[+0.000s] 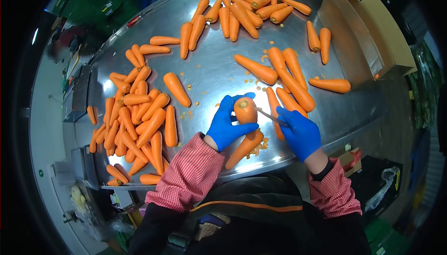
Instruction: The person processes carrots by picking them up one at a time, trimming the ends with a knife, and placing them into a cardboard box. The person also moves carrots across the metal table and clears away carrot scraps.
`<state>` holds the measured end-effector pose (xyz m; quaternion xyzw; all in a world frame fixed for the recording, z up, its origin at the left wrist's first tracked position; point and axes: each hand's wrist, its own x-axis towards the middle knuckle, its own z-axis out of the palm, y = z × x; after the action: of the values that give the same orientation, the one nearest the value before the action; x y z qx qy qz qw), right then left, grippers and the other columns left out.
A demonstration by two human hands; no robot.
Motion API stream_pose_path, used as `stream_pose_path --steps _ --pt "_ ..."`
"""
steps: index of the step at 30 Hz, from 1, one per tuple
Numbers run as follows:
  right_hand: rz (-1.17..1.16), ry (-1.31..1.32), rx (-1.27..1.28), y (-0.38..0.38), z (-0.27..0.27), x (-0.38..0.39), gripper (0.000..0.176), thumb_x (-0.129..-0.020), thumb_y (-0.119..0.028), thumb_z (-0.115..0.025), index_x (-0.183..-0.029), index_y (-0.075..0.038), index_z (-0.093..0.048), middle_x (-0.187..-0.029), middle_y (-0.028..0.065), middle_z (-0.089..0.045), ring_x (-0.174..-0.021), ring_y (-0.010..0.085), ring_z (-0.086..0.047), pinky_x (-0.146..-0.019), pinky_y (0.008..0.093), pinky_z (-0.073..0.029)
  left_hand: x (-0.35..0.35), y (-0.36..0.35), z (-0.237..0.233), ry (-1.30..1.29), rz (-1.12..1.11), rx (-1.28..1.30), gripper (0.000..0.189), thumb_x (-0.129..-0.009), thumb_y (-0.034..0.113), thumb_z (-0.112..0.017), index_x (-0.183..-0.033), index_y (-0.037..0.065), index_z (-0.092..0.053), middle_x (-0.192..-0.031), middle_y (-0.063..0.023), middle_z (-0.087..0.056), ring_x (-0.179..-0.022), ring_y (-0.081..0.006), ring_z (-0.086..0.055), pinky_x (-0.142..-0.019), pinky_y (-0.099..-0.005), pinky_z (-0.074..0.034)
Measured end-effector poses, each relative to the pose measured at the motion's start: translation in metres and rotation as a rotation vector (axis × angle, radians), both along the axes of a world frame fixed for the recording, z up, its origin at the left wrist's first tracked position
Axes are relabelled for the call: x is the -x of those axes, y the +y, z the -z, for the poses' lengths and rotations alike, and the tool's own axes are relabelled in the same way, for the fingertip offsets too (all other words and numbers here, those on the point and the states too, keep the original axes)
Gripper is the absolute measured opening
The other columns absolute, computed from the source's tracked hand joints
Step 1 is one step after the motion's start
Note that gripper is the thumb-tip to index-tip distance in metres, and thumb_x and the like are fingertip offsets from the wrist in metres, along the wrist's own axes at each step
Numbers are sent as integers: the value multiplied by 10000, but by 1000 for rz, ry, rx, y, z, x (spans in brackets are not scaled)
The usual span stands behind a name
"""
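In the head view my left hand [228, 124], in a blue glove, is wrapped round a carrot [245, 111] whose stem end faces up toward me. My right hand [301, 134], also gloved in blue, is closed on a small knife [271, 116]. The blade points left and its tip meets the side of the carrot near the top. Its handle is hidden in my fingers. Just below my left hand lies another carrot [245, 150] on the metal table [209, 76], with small orange trimmings [260, 149] beside it.
A large heap of carrots [135, 120] covers the table's left side. More carrots [241, 13] lie at the far side, and several [293, 80] sit close beyond my right hand. A cardboard box [358, 31] stands at the back right. The table's near edge [251, 167] runs before my body.
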<state>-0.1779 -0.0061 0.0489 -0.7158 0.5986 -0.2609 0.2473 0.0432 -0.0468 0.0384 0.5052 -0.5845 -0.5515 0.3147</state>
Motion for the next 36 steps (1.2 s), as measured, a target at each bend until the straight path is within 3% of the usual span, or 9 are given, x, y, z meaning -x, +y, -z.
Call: stream_pose_path --steps 5,8,11,18,21,24,28,32,36 --pt "-194 276 192 -13 -18 -18 374 -808 -138 -642 -1176 -111 -583 -789 89 -600 -718 260 -626 -586 371 -498 -10 12 -19 -260 51 215 665 -668 104 -828 -1266 95 -537 -1053 -57 -497 -1018 -198 -561 -886 -321 -486" --pt "-240 389 55 -23 -14 -22 383 -807 -152 -644 -1183 -116 -577 -794 88 -596 -705 258 -623 -559 368 -492 -16 18 -24 -315 80 230 630 -701 190 -799 -1270 123 -537 -1033 -90 -468 -971 -242 -554 -866 -330 -478" --pt "-198 380 171 -34 8 -15 167 -854 -174 -622 -996 -85 -625 -768 91 -620 -660 254 -637 -556 351 -499 -20 20 -22 -278 105 216 605 -720 250 -779 -1264 130 -542 -1026 -107 -468 -942 -273 -552 -856 -339 -472" --pt "-109 192 34 -30 53 -6 289 -860 -163 -599 -1144 -110 -610 -903 105 -645 -808 284 -642 -680 361 -518 -28 21 -17 -291 188 182 657 -702 211 -814 -1276 79 -522 -1057 -74 -503 -1032 -214 -551 -803 -302 -512" --pt "132 -34 -206 -40 61 17 251 -890 -137 -578 -1132 -85 -625 -987 137 -660 -867 307 -643 -740 345 -521 -40 23 -37 54 208 181 644 -735 192 -780 -1294 50 -493 -1094 -95 -535 -1030 -224 -565 -841 -327 -505" --pt "106 -101 89 -31 58 17 245 -910 -177 -569 -1112 -47 -615 -936 148 -650 -820 298 -632 -713 332 -501 -53 23 -19 633 -179 -183 652 -789 232 -723 -1342 68 -420 -1086 -121 -550 -1089 -262 -563 -937 -409 -487" --pt "-16 -111 113 -15 30 -28 296 -875 -131 -605 -1167 -84 -602 -882 120 -616 -759 276 -626 -672 362 -504 -58 18 7 1233 -651 -491 512 -883 377 -633 -1213 29 -457 -1088 -189 -559 -1089 -332 -569 -939 -458 -503" --pt "-111 -3 291 -6 18 -51 424 -778 -93 -670 -1194 -84 -586 -820 82 -564 -699 229 -593 -592 332 -487 -58 25 13 1324 -786 -575 564 -913 445 -559 -1182 -36 -436 -1127 -226 -533 -1106 -358 -548 -985 -461 -471" --pt "-144 132 347 -8 5 -66 425 -764 -98 -665 -1182 -73 -592 -825 62 -553 -671 195 -574 -582 313 -480 -61 36 20 1410 -800 -627 464 -907 380 -584 -1160 1 -496 -1120 -168 -577 -1073 -316 -572 -970 -423 -480"
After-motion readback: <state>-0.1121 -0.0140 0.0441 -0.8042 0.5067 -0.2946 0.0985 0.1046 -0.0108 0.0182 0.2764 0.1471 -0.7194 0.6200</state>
